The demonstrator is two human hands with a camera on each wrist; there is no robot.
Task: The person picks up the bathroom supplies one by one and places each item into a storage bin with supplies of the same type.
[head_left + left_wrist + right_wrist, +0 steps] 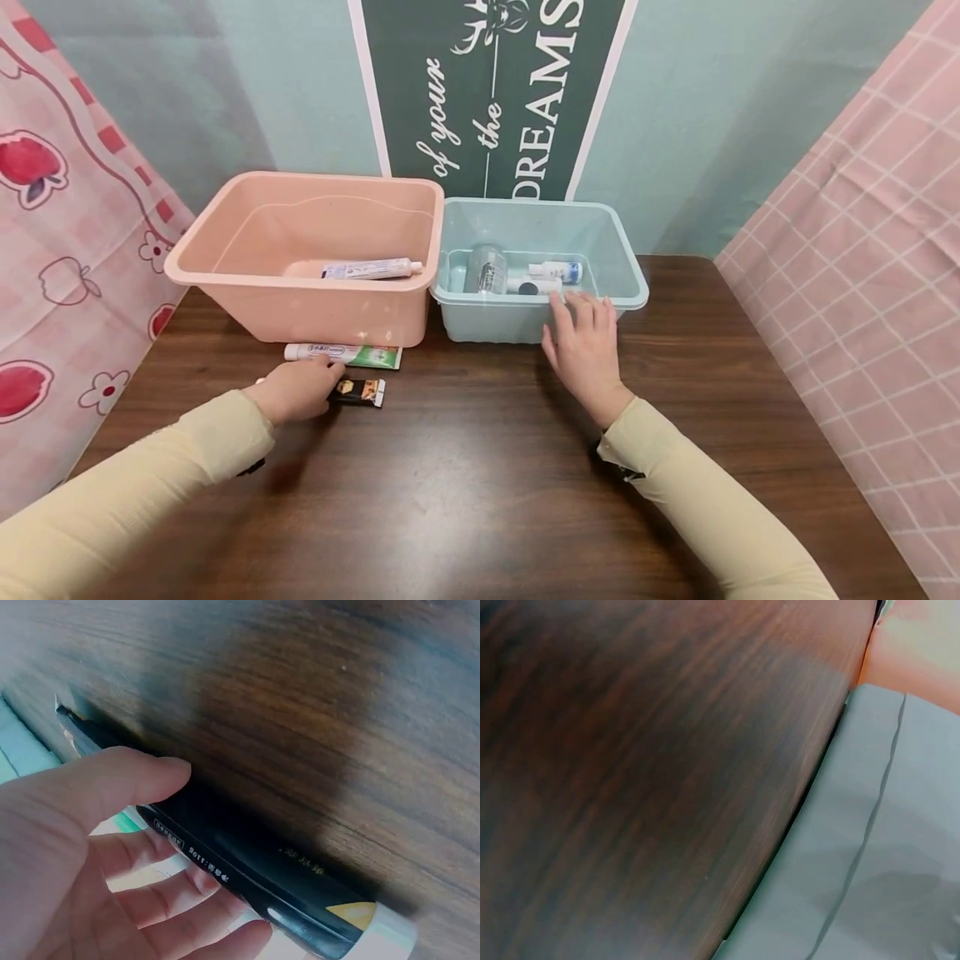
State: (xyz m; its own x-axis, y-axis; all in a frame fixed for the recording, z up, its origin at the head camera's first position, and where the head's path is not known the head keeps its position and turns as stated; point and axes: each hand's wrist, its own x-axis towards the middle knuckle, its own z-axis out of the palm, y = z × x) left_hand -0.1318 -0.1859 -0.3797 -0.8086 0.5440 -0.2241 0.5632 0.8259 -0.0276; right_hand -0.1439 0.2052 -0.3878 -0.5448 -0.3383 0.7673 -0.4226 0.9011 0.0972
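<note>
A black toothpaste tube (247, 847) with a white cap lies on the table, its crimped end to the right in the head view. My left hand (300, 389) holds it, thumb on one side and fingers along the other. Just behind lies a white and green toothpaste tube (363, 357), partly covered by that hand. At the front rim of the light blue bin (540, 322) is my right hand (588, 350), fingers loosely bent over the edge with nothing visibly held. The right wrist view shows the bin's outer wall (870, 847) but not the hand.
Left of the blue bin stands a larger pink bin (322, 312), with boxed or tubed toothpaste (371, 268) inside. A clear bottle (487, 268) and white bottles (557, 271) lie in the blue bin. Fabric walls enclose the wooden table (480, 467) at the back and sides.
</note>
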